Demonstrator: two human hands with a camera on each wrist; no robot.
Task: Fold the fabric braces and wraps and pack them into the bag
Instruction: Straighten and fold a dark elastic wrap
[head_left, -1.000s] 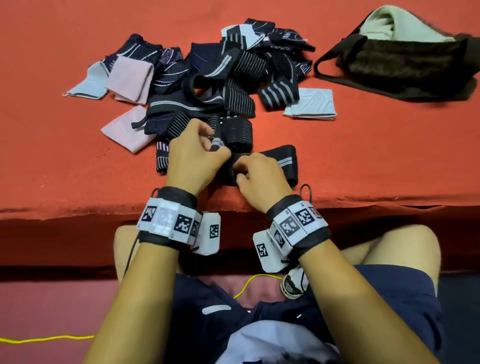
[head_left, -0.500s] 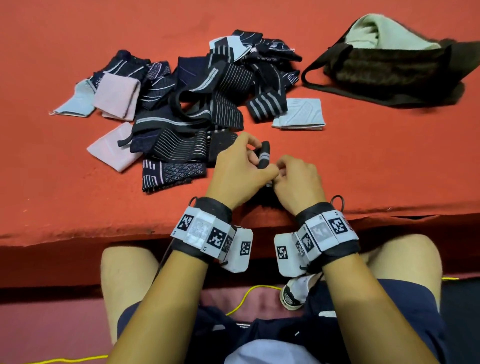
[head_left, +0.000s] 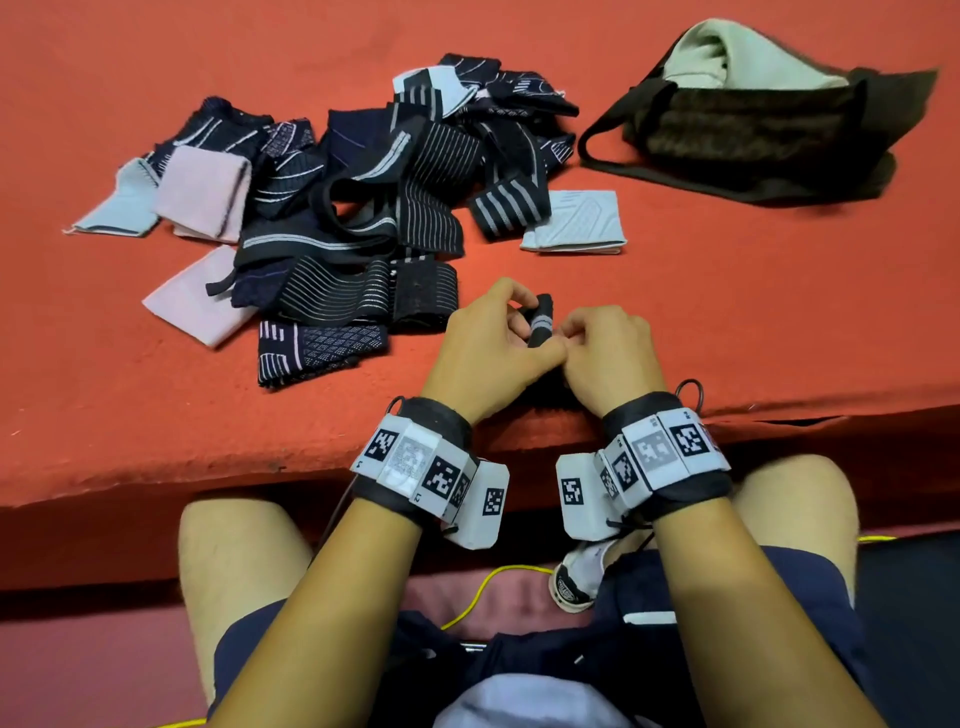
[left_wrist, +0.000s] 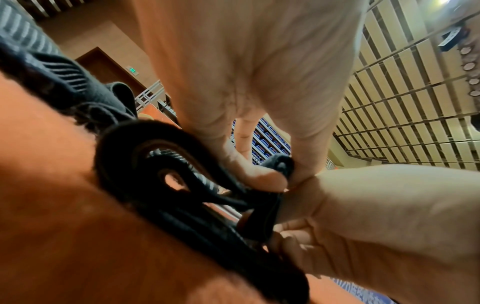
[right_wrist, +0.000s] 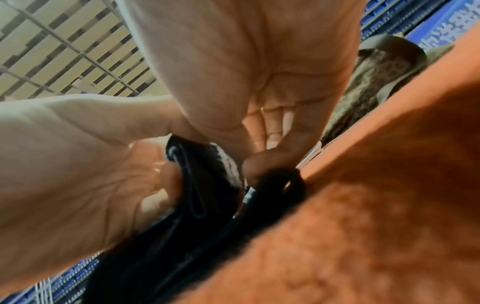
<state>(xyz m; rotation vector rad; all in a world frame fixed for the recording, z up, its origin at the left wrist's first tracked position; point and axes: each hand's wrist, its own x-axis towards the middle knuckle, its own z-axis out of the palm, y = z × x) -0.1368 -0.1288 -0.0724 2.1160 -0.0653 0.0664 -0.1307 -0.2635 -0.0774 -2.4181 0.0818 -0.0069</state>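
Observation:
A black wrap with grey stripes (head_left: 540, 325) stands on edge between my two hands near the table's front edge. My left hand (head_left: 491, 345) pinches its upper end with thumb and fingers. My right hand (head_left: 605, 351) grips it from the right side. The left wrist view shows the wrap (left_wrist: 182, 197) coiled in loose loops on the orange cloth. In the right wrist view its folded black end (right_wrist: 205, 185) sits pinched between both hands. The dark bag (head_left: 753, 130) lies open at the back right, a pale green cloth (head_left: 727, 57) showing inside.
A pile of dark striped braces and wraps (head_left: 374, 208) lies left of centre, with pink pieces (head_left: 202, 192) and pale blue pieces (head_left: 574, 221) at its edges. The orange table's front edge (head_left: 260, 467) runs just below my wrists. My knees are under it.
Both hands have come together and shifted right toward the front edge. The wrap that lay flat under my right hand is now gathered upright between the fingers.

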